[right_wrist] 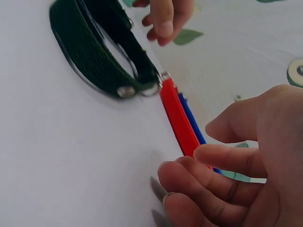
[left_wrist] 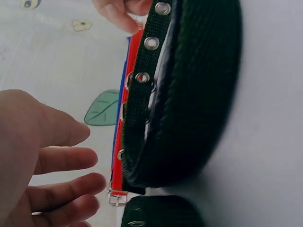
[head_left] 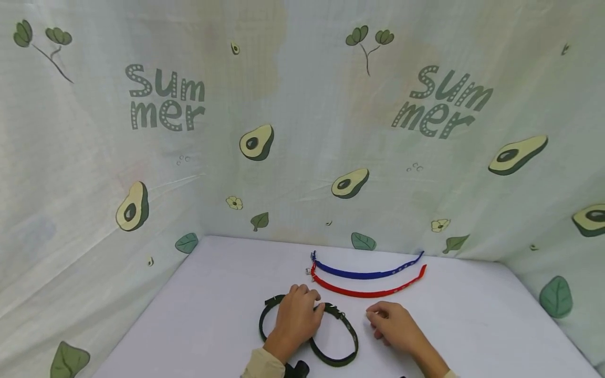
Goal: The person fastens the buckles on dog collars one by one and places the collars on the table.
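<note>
Two dark green collars with metal eyelets lie curled into loops side by side, the left collar (head_left: 261, 323) and the right collar (head_left: 354, 338). Over the space between them is my left hand (head_left: 295, 317), its fingers loosely bent and nothing held; part of both loops is hidden behind it. To the right of the loops hovers my right hand (head_left: 397, 325), empty, with relaxed, slightly curved fingers (right_wrist: 184, 182). Beyond the hands a red collar (head_left: 368, 294) and a blue collar (head_left: 364, 275) lie stretched out in shallow arcs, buckles to the left.
The white table (head_left: 472, 315) runs back to a hanging cloth (head_left: 302, 105) printed with avocados, leaves and lettering, which also closes off both sides. A black object (head_left: 299, 369) sits by my left wrist at the bottom edge.
</note>
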### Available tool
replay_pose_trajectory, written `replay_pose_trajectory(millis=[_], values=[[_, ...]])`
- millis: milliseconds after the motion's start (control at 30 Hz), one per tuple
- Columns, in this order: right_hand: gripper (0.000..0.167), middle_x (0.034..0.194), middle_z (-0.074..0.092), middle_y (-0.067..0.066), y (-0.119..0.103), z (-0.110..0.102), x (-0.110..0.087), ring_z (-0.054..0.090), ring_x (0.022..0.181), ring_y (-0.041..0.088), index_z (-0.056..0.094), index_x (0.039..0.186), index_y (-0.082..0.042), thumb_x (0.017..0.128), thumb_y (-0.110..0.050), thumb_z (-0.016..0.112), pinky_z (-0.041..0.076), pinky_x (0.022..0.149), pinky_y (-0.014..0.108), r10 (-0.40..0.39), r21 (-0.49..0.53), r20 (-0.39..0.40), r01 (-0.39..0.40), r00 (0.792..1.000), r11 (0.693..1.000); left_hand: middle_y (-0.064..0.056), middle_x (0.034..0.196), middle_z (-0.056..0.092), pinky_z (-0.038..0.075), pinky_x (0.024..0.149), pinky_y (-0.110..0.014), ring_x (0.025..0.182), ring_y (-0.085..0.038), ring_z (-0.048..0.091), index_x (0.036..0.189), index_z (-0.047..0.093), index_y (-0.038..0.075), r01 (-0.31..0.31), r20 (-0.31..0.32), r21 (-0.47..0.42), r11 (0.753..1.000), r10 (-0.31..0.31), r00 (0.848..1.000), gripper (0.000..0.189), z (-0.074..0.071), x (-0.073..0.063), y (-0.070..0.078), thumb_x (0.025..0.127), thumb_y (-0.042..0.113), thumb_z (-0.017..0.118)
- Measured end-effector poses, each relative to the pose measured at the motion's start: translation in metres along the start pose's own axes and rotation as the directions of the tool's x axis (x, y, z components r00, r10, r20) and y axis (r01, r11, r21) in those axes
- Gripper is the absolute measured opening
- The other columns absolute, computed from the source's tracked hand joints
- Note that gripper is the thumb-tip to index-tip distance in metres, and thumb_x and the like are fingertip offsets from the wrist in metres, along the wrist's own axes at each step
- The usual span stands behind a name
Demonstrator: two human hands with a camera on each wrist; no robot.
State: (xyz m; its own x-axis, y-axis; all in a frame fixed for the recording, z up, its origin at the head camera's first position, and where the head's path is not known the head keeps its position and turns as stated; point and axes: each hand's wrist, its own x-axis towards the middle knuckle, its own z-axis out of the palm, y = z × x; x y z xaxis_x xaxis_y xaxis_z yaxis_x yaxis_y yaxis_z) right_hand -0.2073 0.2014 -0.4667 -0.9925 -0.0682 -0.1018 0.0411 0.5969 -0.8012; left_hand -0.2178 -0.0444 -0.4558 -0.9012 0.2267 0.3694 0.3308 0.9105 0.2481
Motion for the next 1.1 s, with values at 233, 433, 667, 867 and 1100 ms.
replay_pose_trajectory(millis=[233,433,667,867,1100], values=[[0.014,0.066,0.060,0.003,0.016,-0.020,0.014,0.057,0.057,0.018,0.070,0.094,-0.005,0.096,-0.016,0.062,0.049,0.050,0.033,0.025,-0.010,-0.141,-0.027,0.990,1.000,-0.002,0.085,0.069,0.052,0.063,-0.032,0.078,-0.018,0.062,0.093,0.078,0.012,-0.053,-0.002,0.021,0.998,0.053,0.999,0.017,-0.004,0.018,-0.009,0.087,0.028,0.076],[0.021,0.065,0.061,0.002,0.028,-0.039,0.030,0.057,0.056,0.016,0.068,0.098,0.000,0.096,-0.018,0.057,0.048,0.051,0.032,0.051,-0.042,-0.209,-0.061,0.977,0.997,0.000,0.085,0.072,0.052,0.059,-0.029,0.075,-0.016,0.065,0.093,0.078,0.012,-0.044,0.025,0.040,0.998,0.043,0.999,0.018,-0.003,0.033,-0.017,0.088,0.029,0.076],[0.031,0.075,0.066,0.004,0.037,-0.056,0.042,0.060,0.065,0.017,0.066,0.110,0.005,0.096,-0.020,0.055,0.046,0.057,0.032,0.055,-0.112,-0.259,-0.087,0.964,0.990,0.001,0.086,0.070,0.049,0.059,-0.029,0.072,-0.012,0.061,0.097,0.076,0.012,0.003,0.132,0.023,1.000,-0.006,0.991,0.019,0.002,0.049,-0.020,0.090,0.029,0.074],[0.035,0.082,0.069,0.008,0.042,-0.067,0.048,0.063,0.076,0.024,0.064,0.112,0.006,0.095,-0.023,0.054,0.047,0.065,0.037,0.046,-0.176,-0.321,-0.108,0.946,0.978,0.001,0.087,0.069,0.048,0.060,-0.030,0.071,-0.012,0.057,0.099,0.076,0.012,0.032,0.188,-0.020,0.999,-0.027,0.982,0.019,0.006,0.054,-0.017,0.091,0.029,0.073],[0.044,0.109,0.065,0.028,0.044,-0.068,0.052,0.061,0.099,0.041,0.056,0.120,0.008,0.097,-0.030,0.058,0.047,0.082,0.053,0.051,-0.169,-0.339,-0.114,0.940,0.979,0.004,0.083,0.066,0.046,0.060,-0.028,0.068,-0.010,0.053,0.097,0.075,0.014,0.044,0.196,-0.020,0.999,-0.039,0.980,0.016,0.013,0.058,-0.015,0.091,0.029,0.073]])
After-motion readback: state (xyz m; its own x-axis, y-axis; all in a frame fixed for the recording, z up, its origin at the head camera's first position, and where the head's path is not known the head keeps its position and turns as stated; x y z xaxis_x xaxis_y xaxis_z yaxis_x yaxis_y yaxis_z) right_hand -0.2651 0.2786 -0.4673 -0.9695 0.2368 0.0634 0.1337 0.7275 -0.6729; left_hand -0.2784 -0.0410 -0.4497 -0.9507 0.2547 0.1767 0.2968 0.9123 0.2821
